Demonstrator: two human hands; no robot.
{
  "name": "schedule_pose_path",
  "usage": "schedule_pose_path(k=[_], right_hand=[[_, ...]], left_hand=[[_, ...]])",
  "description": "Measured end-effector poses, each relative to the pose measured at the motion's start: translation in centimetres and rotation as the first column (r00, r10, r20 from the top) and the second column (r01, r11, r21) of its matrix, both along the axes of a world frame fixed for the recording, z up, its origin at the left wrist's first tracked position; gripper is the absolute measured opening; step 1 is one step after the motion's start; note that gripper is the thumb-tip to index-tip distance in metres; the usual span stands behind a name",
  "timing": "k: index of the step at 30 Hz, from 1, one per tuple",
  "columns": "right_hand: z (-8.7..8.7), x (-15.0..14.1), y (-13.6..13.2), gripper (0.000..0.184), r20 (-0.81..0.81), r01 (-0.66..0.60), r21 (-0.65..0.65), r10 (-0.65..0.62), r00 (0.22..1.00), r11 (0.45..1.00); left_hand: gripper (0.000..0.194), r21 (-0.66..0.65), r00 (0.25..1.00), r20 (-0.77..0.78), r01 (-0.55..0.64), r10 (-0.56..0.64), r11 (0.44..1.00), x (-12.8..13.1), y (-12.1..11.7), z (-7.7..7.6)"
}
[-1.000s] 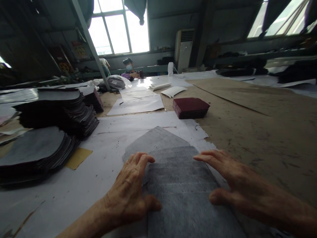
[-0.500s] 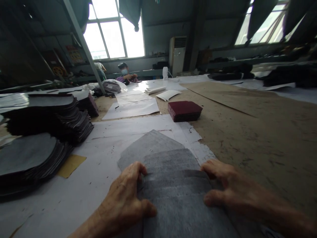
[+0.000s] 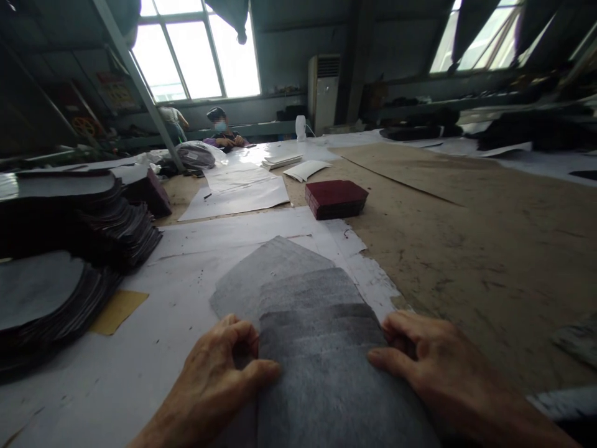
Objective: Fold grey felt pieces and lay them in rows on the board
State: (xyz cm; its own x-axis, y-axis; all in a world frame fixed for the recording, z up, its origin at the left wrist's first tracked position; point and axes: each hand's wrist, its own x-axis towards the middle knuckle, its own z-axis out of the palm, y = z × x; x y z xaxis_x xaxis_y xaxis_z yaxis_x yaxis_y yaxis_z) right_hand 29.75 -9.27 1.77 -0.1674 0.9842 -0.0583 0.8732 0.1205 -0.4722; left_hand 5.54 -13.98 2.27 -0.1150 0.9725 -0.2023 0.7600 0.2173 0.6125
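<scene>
Overlapping grey fabric-like sheets (image 3: 326, 379) lie in front of me, their far edges fanned out in steps. My left hand (image 3: 224, 367) grips their left edge, thumb on top and fingers curled at the side. At the right edge my right hand (image 3: 420, 361) does likewise, its thumb resting on the top sheet. Beyond the fanned edges, a flat grey piece with a pointed far end (image 3: 261, 267) lies on white paper (image 3: 172, 348), partly covered by the sheets. What the curled fingertips touch underneath is hidden.
Dark grey-topped stacks (image 3: 41, 292) stand at the left, beside a yellow card (image 3: 119, 311). A maroon stack (image 3: 336, 199) sits ahead on the brown table covering (image 3: 466, 261). White sheets (image 3: 242, 196) lie farther off. A person (image 3: 226, 134) sits at the far side.
Both hands have closed in more on the sheet edges, with the fingers curling tighter. The camera view has shifted slightly, so the background sits farther left and higher.
</scene>
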Motion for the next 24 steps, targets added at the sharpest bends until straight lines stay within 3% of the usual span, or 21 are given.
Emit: schedule_pose_path(k=[8, 16, 24], right_hand=[[-0.2, 0.1, -0.4, 0.022, 0.012, 0.008, -0.046, -0.007, 1.000, 0.999], [0.2, -0.2, 0.7, 0.027, 0.130, -0.061, -0.135, 0.079, 0.988, 0.989], [0.0, -0.3, 1.0, 0.028, 0.229, -0.137, -0.095, 0.155, 0.961, 0.986]], left_hand=[[0.032, 0.006, 0.998, -0.056, 0.017, -0.017, 1.000, 0.4, -0.7, -0.6], [0.032, -0.010, 0.997, 0.054, -0.049, 0.049, 0.999, 0.4, -0.3, -0.6], [0.032, -0.040, 0.994, 0.076, -0.080, 0.083, 0.996, 0.6, 0.1, -0.5]])
